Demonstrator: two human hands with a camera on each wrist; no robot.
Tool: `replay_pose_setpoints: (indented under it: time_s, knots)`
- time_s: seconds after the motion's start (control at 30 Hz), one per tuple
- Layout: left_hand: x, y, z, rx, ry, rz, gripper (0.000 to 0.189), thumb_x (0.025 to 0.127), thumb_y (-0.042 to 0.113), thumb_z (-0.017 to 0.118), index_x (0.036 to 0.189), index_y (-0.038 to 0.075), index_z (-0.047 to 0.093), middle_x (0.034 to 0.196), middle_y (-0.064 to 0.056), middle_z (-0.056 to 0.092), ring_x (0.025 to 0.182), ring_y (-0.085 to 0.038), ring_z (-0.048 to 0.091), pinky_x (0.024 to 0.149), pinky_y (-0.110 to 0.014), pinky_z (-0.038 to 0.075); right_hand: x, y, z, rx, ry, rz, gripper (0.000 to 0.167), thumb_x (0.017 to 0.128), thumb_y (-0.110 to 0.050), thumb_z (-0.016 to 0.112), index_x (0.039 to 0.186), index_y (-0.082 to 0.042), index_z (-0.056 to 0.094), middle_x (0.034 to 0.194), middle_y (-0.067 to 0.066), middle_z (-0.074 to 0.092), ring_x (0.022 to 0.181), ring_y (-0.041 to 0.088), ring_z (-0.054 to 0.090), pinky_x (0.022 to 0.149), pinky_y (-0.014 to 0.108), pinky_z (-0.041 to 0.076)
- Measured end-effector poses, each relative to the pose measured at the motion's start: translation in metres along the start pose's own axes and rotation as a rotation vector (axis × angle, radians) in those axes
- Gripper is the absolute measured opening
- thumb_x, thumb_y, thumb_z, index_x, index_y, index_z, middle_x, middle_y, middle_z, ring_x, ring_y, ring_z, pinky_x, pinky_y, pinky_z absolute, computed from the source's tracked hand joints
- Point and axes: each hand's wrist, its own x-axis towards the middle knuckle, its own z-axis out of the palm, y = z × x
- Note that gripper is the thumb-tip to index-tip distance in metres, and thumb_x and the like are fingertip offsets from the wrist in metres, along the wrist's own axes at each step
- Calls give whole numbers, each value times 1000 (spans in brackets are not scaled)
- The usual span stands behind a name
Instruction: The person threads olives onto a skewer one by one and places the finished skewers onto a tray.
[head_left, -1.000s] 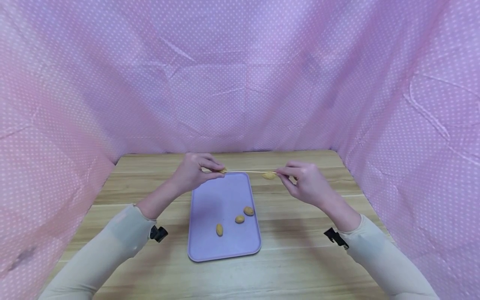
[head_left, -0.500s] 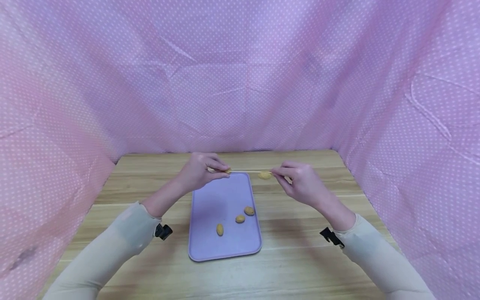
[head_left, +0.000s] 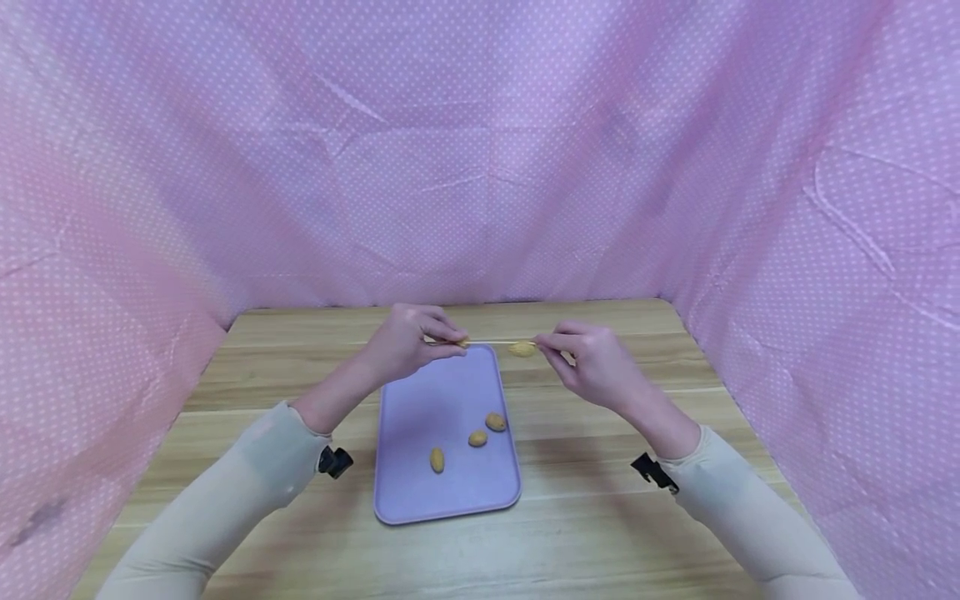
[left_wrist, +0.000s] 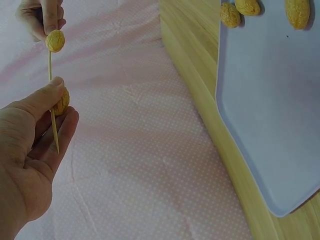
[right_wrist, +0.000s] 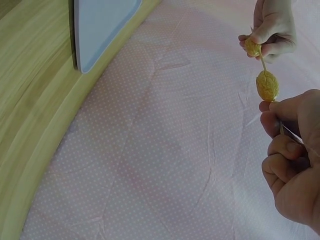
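Observation:
A thin wooden skewer (left_wrist: 50,67) runs between the hands, raised above the far end of the tray in the head view. My left hand (head_left: 408,340) pinches a wrinkled yellow-brown oval fruit (left_wrist: 61,102) between thumb and fingers. Past this fruit, the skewer's pointed end sticks out over the palm. My right hand (head_left: 588,362) grips the skewer toward its other end, fingers curled. A second wrinkled fruit (right_wrist: 267,85) is on the skewer, just beside the right fingertips. A short bare length of skewer shows between both fruits.
On the wooden table (head_left: 600,467) lies a purple rectangular tray (head_left: 427,492). Three more wrinkled fruits rest in it: a long one (head_left: 437,460), a rounder one (head_left: 477,438) and one near the right rim (head_left: 496,422). Pink dotted cloth (head_left: 480,167) surrounds the table.
Both hands have come closer together, the left moving right and the right moving left. The left hand's fruit is now nearer the other one. The tray's fruits have stayed put.

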Motion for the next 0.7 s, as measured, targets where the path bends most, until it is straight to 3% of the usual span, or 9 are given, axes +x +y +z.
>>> replay_pose_setpoints:
  time_s: [0.43, 0.7]
  knots:
    - [2, 4, 5, 1, -6, 1, 18, 79, 3, 93, 95, 2, 85, 89, -9, 82, 75, -19, 78, 62, -22, 63, 5, -6, 4, 5, -46, 3, 9, 90, -1, 80, 97, -6, 84, 75, 1, 70, 59, 7, 58, 53, 24, 54]
    - [5, 6, 8, 12, -17, -8, 18, 80, 6, 92, 97, 2, 85, 89, -8, 82, 73, -17, 76, 61, -23, 62, 5, -8, 6, 2, -31, -1, 13, 88, 4, 81, 96, -6, 84, 75, 1, 69, 59, 5, 56, 53, 23, 53]
